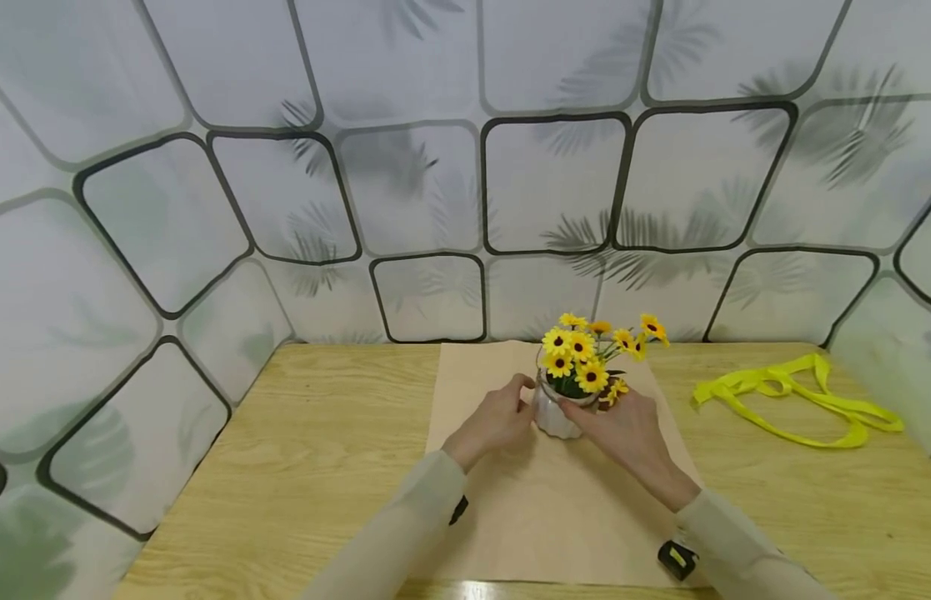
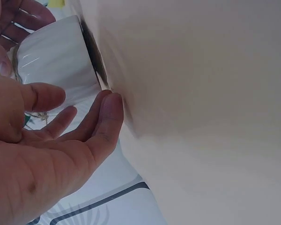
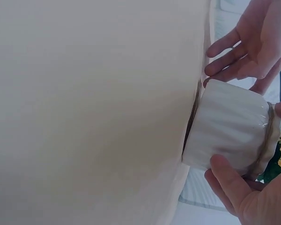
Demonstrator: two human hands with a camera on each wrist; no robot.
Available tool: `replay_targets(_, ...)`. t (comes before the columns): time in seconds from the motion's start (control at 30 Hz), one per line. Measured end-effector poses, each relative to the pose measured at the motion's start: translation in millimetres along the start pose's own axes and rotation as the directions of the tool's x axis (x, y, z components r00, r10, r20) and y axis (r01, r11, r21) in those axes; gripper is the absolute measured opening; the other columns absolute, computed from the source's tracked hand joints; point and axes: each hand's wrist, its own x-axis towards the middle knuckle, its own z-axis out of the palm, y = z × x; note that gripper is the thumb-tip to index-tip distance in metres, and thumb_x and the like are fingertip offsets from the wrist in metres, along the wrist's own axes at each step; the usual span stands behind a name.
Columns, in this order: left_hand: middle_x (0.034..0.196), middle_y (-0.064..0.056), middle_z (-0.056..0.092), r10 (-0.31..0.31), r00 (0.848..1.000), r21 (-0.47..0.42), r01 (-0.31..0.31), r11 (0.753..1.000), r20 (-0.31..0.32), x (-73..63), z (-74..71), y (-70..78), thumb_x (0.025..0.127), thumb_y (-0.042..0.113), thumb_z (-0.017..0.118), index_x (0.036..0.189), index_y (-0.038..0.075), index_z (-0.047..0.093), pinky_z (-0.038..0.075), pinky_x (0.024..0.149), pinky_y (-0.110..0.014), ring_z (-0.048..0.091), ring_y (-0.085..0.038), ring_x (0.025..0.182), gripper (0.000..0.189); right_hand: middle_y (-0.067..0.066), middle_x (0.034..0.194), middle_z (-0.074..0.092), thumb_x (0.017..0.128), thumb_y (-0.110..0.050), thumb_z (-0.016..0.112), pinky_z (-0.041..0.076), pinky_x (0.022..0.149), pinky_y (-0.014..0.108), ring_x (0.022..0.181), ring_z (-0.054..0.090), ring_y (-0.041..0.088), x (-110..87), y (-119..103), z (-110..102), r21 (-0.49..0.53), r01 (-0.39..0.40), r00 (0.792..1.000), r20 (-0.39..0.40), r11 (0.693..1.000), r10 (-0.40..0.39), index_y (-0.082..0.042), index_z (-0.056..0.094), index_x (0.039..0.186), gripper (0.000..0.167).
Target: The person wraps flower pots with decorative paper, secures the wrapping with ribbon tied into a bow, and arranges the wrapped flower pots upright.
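Observation:
A white ribbed flowerpot point(image 1: 557, 419) with twine tied below its rim stands on a sheet of brown paper point(image 1: 540, 525). Yellow artificial flowers point(image 1: 581, 358) with dark centres rise from it and lean right. My right hand point(image 1: 632, 429) grips the pot from the right, thumb at the rim and fingers on its side, as the right wrist view also shows. On the other side my left hand point(image 1: 501, 417) is held with loosely bent fingers close beside the pot. In the left wrist view its fingertips point(image 2: 113, 105) are right at the pot's base point(image 2: 86, 56). A dark gap shows under one edge of the base.
A bright yellow ribbon point(image 1: 791, 392) lies in loose loops on the wooden table point(image 1: 307, 467), right of the paper. A pale cloth screen point(image 1: 420, 192) with leaf and frame patterns stands behind and at both sides. A small black device point(image 1: 677, 560) sits by the right sleeve.

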Motion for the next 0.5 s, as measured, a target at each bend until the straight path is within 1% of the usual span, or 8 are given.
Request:
replay_targets(0.03, 0.109, -0.014, 0.074, -0.001, 1.0, -0.005, 0.001, 1.0, -0.002, 0.1, 0.2, 0.4, 0.106, 0.021, 0.049, 0.139, 0.008, 0.052, 0.054, 0.076, -0.032, 0.065, -0.016, 0.085, 0.035, 0.005, 0.064, 0.06, 0.084, -0.048, 0.079, 0.04, 0.053, 0.027, 0.059, 0.054, 0.014, -0.3, 1, -1, 0.011, -0.021, 1.0, 0.007, 1.0, 0.021, -0.004, 0.064, 0.084, 0.047)
replay_targets(0.1, 0.096, -0.012, 0.072, 0.006, 1.0, -0.017, -0.006, 1.0, -0.011, 0.5, 0.5, 1.1, 0.107, 0.02, 0.045, 0.139, 0.009, 0.052, 0.05, 0.067, -0.029, 0.059, -0.015, 0.073, 0.035, 0.008, 0.071, 0.069, 0.084, -0.05, 0.08, 0.045, 0.055, 0.027, 0.065, 0.061, 0.014, -1.0, 3, -3, 0.038, -0.059, 0.998, 0.017, 0.998, 0.058, -0.004, 0.068, 0.089, 0.048)
replay_targets(0.17, 0.081, -0.007, 0.065, 0.019, 0.999, -0.029, -0.02, 0.999, -0.025, 1.0, 0.7, 2.0, 0.107, 0.019, 0.043, 0.139, 0.01, 0.053, 0.043, 0.059, -0.027, 0.05, -0.013, 0.062, 0.035, 0.009, 0.077, 0.074, 0.083, -0.053, 0.079, 0.048, 0.057, 0.027, 0.069, 0.066, 0.014, -1.5, 5, -5, 0.056, -0.094, 0.995, 0.028, 0.994, 0.093, -0.003, 0.07, 0.092, 0.051)
replay_targets(0.2, 0.075, -0.004, 0.06, 0.026, 0.999, -0.038, -0.027, 0.999, -0.031, 1.4, 0.8, 2.5, 0.106, 0.018, 0.041, 0.138, 0.01, 0.053, 0.039, 0.056, -0.026, 0.045, -0.012, 0.058, 0.035, 0.009, 0.075, 0.073, 0.083, -0.055, 0.079, 0.048, 0.058, 0.027, 0.069, 0.066, 0.014, -1.7, 6, -6, 0.064, -0.115, 0.993, 0.039, 0.991, 0.113, -0.003, 0.07, 0.09, 0.054)
replay_targets(0.27, 0.068, -0.002, 0.051, 0.043, 0.998, -0.052, -0.046, 0.998, -0.053, 2.1, 1.1, 3.4, 0.105, 0.017, 0.041, 0.137, 0.009, 0.054, 0.036, 0.052, -0.025, 0.04, -0.012, 0.054, 0.036, 0.01, 0.078, 0.075, 0.083, -0.058, 0.079, 0.05, 0.06, 0.027, 0.073, 0.068, 0.016, -2.1, 9, -8, 0.086, -0.157, 0.987, 0.057, 0.984, 0.152, -0.002, 0.071, 0.091, 0.058)
replay_targets(0.33, 0.069, -0.001, 0.055, 0.043, 0.997, -0.078, -0.048, 0.996, -0.069, 2.7, 1.4, 4.7, 0.105, 0.019, 0.042, 0.136, 0.01, 0.055, 0.036, 0.052, -0.024, 0.042, -0.01, 0.054, 0.034, 0.014, 0.083, 0.076, 0.083, -0.061, 0.078, 0.052, 0.063, 0.029, 0.079, 0.071, 0.022, -2.4, 11, -10, 0.097, -0.189, 0.981, 0.069, 0.977, 0.183, 0.0, 0.071, 0.096, 0.063)
replay_targets(0.43, 0.078, -0.009, 0.068, 0.017, 0.997, -0.152, -0.029, 0.988, -0.077, 3.3, 2.1, 7.3, 0.106, 0.022, 0.045, 0.134, 0.013, 0.056, 0.04, 0.053, -0.023, 0.052, -0.011, 0.058, 0.031, 0.021, 0.108, 0.076, 0.082, -0.064, 0.077, 0.055, 0.072, 0.033, 0.1, 0.071, 0.03, -2.9, 15, -12, 0.127, -0.225, 0.973, 0.078, 0.966, 0.217, 0.002, 0.068, 0.115, 0.074)
replay_targets(0.5, 0.086, -0.014, 0.074, -0.009, 0.997, -0.223, -0.008, 0.975, -0.073, 3.5, 3.1, 9.2, 0.107, 0.023, 0.048, 0.133, 0.014, 0.056, 0.043, 0.055, -0.022, 0.061, -0.015, 0.063, 0.029, 0.022, 0.113, 0.073, 0.082, -0.065, 0.076, 0.055, 0.073, 0.033, 0.104, 0.069, 0.031, -3.0, 17, -13, 0.156, -0.252, 0.967, 0.081, 0.955, 0.242, 0.002, 0.066, 0.118, 0.077)
